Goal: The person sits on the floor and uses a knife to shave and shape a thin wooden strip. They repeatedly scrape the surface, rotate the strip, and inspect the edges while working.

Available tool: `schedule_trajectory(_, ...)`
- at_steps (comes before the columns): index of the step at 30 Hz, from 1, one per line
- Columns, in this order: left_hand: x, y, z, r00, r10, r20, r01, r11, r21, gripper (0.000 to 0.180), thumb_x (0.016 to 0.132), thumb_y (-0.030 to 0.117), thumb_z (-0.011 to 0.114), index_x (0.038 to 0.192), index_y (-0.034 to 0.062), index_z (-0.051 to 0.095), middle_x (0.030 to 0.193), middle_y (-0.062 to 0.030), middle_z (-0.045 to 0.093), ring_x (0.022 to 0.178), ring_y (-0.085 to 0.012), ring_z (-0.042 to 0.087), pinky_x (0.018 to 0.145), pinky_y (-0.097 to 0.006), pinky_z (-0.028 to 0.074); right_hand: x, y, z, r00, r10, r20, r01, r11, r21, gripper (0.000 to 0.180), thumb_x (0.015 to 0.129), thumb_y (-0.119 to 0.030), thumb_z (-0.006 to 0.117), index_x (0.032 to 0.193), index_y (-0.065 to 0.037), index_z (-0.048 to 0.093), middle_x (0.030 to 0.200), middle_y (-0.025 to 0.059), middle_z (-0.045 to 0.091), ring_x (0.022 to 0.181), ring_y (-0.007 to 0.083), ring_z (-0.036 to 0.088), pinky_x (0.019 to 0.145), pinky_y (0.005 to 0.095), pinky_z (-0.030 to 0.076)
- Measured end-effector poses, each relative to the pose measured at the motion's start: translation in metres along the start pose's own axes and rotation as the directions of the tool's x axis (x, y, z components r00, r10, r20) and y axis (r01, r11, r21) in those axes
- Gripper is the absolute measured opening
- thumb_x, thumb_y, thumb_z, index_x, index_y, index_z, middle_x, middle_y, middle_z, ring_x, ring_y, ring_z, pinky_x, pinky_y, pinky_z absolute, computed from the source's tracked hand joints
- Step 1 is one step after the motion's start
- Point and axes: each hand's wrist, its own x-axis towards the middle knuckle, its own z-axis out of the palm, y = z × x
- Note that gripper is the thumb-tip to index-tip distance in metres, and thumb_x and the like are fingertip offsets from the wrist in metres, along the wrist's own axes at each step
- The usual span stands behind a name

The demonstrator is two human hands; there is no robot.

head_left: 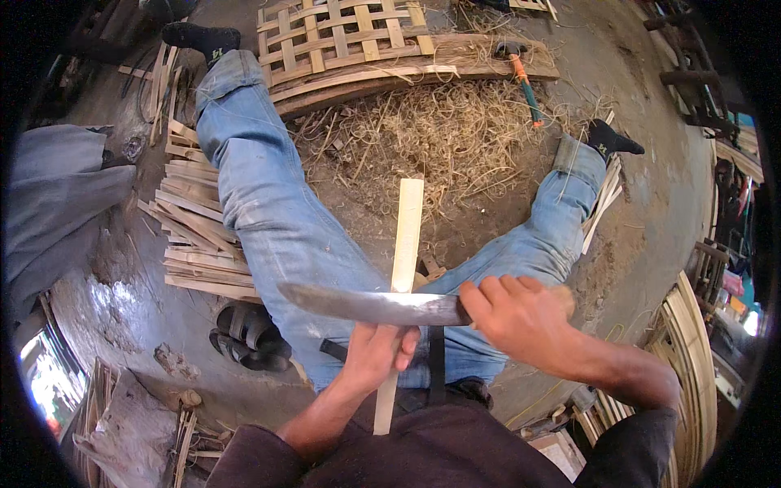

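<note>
I've got the left hand (pixel 378 348) wrapped around a pale bamboo strip (pixel 404 244), fingers curled and pressed together around it low down, near my lap. The strip stands roughly along my midline, top end pointing away over the floor between my legs, bottom end reaching down toward my waist. Gripping low leaves the upper length free and steadies it against the blade.

The right hand (pixel 517 317) is fisted on the handle of a big knife (pixel 370 305), fingers closed tight and knuckles up. The blade lies crosswise, tip to my left, crossing the strip just above the left hand. I can't tell whether the edge is biting into the strip or only resting on it. Blade across, strip lengthwise: that gives me leverage from the handle side while the other hand keeps the work from twisting.

I'm sitting on the floor with my legs spread, so waste drops between them; a heap of shavings (pixel 443 134) sits there. A stack of cut strips (pixel 191 232) lies by my left leg, within reach. A woven bamboo panel (pixel 342 41) lies beyond the shavings, with an orange-handled tool (pixel 525 85) beside it. A dark sandal (pixel 248 333) sits under my left thigh.
</note>
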Motion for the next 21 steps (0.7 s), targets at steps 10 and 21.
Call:
schedule_trajectory(10,0.009,0.013,0.011,1.0,-0.002,0.021,0.003,0.999,-0.035,0.033,0.105,0.029,0.039,0.095,0.0003,0.053,0.065,-0.001,0.049,0.047,-0.0068,0.045,0.043,-0.021,0.035,0.009,0.031,0.011,0.982,-0.031,-0.184,0.008,0.992,-0.122,0.013,0.071,-0.018,0.062,0.081,-0.012,0.056,0.068,0.0013,0.052,0.063,0.0179,0.059,0.056,0.0325,0.047)
schedule_trajectory(21,-0.004,-0.003,0.009,0.989,-0.049,0.14,0.052,0.999,-0.015,0.036,0.106,0.03,0.035,0.108,-0.001,0.052,0.071,-0.0021,0.05,0.051,-0.0078,0.045,0.047,-0.022,0.039,-0.009,0.028,0.017,0.987,0.14,-0.085,-0.142,0.99,-0.02,0.011,0.072,-0.015,0.061,0.08,-0.011,0.054,0.069,0.0029,0.053,0.063,0.0202,0.061,0.054,0.0358,0.049)
